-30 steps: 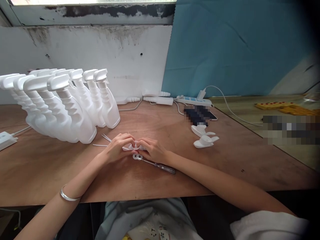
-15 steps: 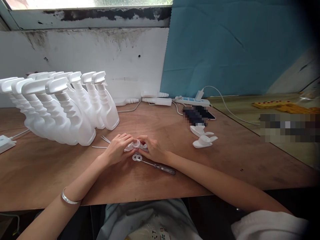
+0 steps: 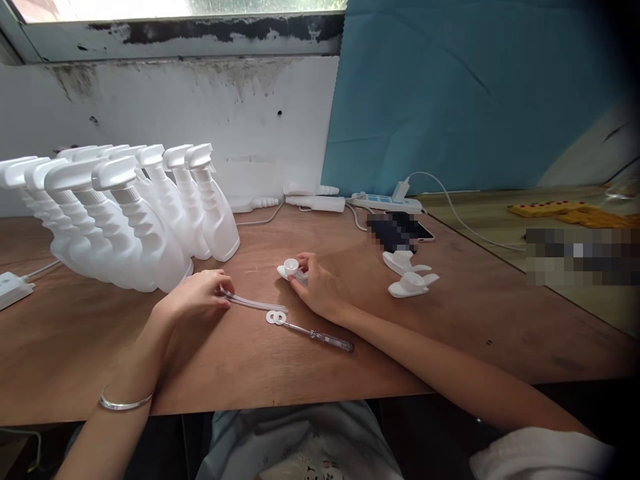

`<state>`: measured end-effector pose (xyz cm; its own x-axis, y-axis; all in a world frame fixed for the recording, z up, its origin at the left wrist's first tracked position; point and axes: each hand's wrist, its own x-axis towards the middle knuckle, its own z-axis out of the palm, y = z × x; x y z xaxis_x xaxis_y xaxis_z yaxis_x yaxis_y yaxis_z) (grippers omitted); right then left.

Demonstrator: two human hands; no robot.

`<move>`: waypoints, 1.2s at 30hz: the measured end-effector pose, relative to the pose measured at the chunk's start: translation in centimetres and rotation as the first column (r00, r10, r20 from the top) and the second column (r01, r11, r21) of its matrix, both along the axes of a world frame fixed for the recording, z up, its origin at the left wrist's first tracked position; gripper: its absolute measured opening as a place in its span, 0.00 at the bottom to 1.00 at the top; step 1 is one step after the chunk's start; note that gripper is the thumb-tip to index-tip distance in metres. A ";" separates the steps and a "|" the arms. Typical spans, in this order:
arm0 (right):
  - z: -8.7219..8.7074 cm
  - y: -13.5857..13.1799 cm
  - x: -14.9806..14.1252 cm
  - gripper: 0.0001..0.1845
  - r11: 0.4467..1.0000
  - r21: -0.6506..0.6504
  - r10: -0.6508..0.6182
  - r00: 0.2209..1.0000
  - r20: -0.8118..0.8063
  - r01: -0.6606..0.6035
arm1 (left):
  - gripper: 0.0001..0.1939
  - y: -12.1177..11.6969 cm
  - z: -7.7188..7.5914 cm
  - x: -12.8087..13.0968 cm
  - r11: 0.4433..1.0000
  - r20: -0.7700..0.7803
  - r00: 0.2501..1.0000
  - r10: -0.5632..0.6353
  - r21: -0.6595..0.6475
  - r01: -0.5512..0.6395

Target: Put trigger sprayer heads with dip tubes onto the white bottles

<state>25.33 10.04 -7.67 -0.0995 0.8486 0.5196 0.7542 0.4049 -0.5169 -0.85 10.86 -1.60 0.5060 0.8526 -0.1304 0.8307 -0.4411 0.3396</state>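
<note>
Near the middle of the table, my right hand is closed around a white spray-bottle trigger head, whose round collar opening faces up. My left hand pinches thin clear plastic tubes near their left end; that end is hidden by the fingers. The tubes' free ends point right, close to two white ring washers that overlap on the wood. A screwdriver with a see-through handle lies beside them, its tip at the washers. Right of my right hand rest two more trigger heads.
Several white spray bottles stand grouped at the left. Along the wall lie white bottle-like pieces and a power strip with a plugged-in charger. A phone lies before it. A white adapter sits at the left edge.
My hands have moved apart. The left let go of the trigger head and went left to the tubes, which now reach further right. The right carried the trigger head slightly away and rightward.
</note>
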 end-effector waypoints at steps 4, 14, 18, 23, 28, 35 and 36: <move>-0.3 0.1 0.1 0.20 1.000 0.009 0.028 1.000 0.000 -0.028 | 0.06 -0.1 -0.2 0.3 0.999 -0.025 1.000 0.003 0.041 -0.002; 0.1 0.2 0.1 0.20 0.998 -0.066 0.000 0.997 -0.073 -0.005 | 0.06 -0.1 -0.3 1.5 0.961 0.272 0.961 0.049 0.249 -0.120; 0.1 0.0 0.1 0.20 0.995 -0.066 0.065 0.992 -0.111 -0.072 | 0.08 -0.5 0.0 2.7 0.950 0.709 0.703 0.052 0.181 -0.253; 0.3 -0.3 0.1 0.18 0.968 0.013 0.252 0.962 -0.102 -0.252 | 0.13 -0.6 0.1 3.6 0.938 0.946 0.301 0.117 -0.006 -0.345; 0.4 -1.1 0.0 0.16 0.902 0.241 0.383 0.922 -0.061 -0.359 | 0.12 -0.3 -0.4 3.9 0.949 0.981 0.088 0.174 -0.143 -0.280; 0.2 -1.8 -0.7 0.15 0.754 0.258 0.611 0.789 0.062 -0.604 | 0.11 -0.3 -0.4 3.8 0.959 0.983 -0.088 0.163 -0.179 -0.221; 0.3 -1.7 -0.7 0.15 0.761 0.236 0.607 0.792 0.069 -0.604 | 0.11 -0.4 -0.3 3.9 0.959 0.980 -0.104 0.168 -0.187 -0.212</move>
